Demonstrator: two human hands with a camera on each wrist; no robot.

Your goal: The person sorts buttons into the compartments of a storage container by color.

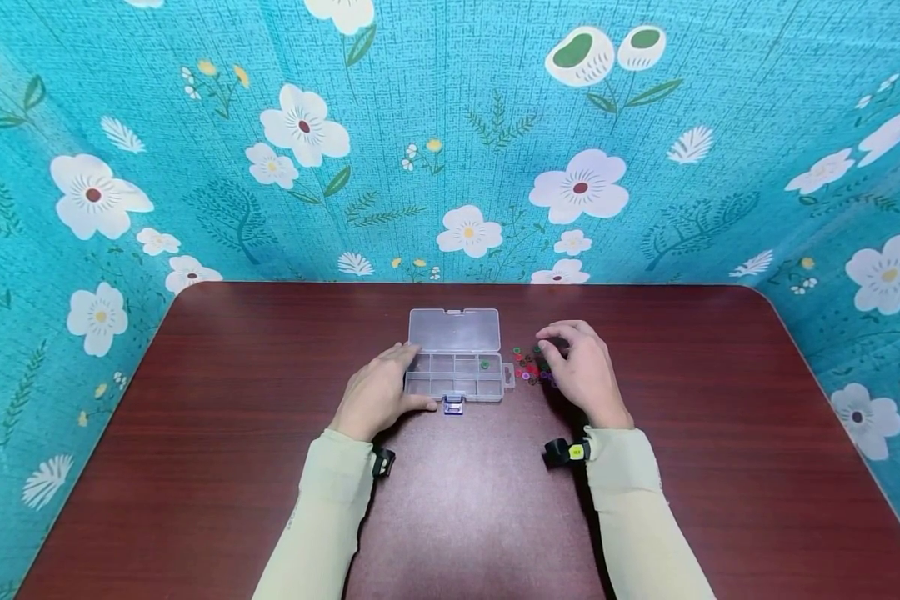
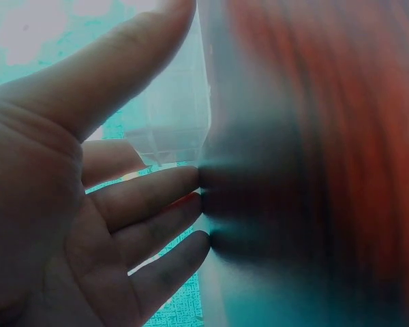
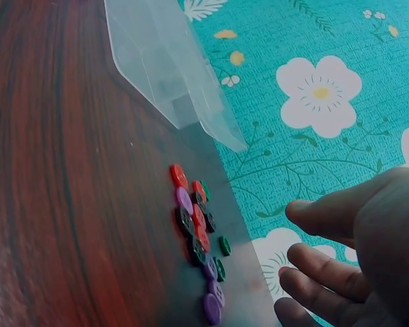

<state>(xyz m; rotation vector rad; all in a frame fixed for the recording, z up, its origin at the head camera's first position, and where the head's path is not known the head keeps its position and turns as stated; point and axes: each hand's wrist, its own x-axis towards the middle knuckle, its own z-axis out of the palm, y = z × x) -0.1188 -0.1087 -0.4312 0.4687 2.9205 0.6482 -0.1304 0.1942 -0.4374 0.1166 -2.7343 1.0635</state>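
Observation:
A clear plastic compartment box (image 1: 454,387) lies on the table with its lid (image 1: 453,331) swung back. One green button (image 1: 484,365) sits in its back right compartment. My left hand (image 1: 378,387) holds the box's left end, thumb along the front side and fingers at the left and back. To the right of the box lies a loose group of red, purple, black and green buttons (image 3: 199,216). Over the right edge of this group hovers my right hand (image 1: 581,367), thumb and fingers apart in the right wrist view, holding nothing visible.
The dark red wood table (image 1: 232,417) meets a turquoise flowered cloth (image 1: 390,167) at its back edge. A blue latch (image 1: 453,406) juts from the box's front, and a hanging tab (image 1: 508,375) sticks out at its right end, near the buttons.

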